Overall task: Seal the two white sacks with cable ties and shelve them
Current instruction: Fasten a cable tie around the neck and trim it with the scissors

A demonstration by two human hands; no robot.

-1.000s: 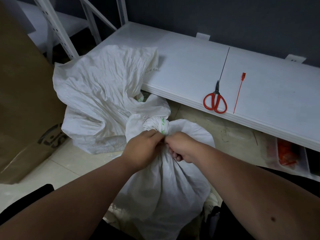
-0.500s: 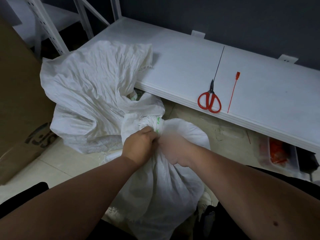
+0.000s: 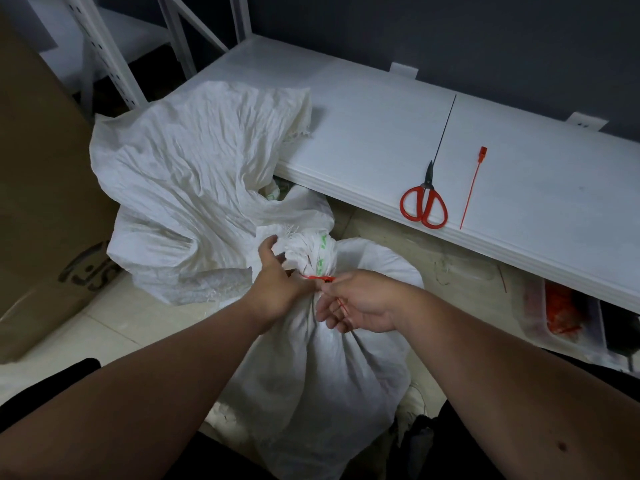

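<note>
The right hand (image 3: pixel 360 303) pinches the tail of a red cable tie (image 3: pixel 320 278) looped round the bunched neck of the near sack (image 3: pixel 322 358) — the left hand (image 3: pixel 277 282) grips that neck. Both stand on the floor. The 2nd sack (image 3: pixel 194 181) slumps open behind, against the white shelf (image 3: pixel 367 133), where red scissors (image 3: pixel 424 206) and 1 spare tie (image 3: pixel 471 188) lie.

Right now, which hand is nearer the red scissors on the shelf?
Right. The right hand pulls the tie tail at the sack neck, below-left of the scissors; the left hand grips the neck farther left.
</note>
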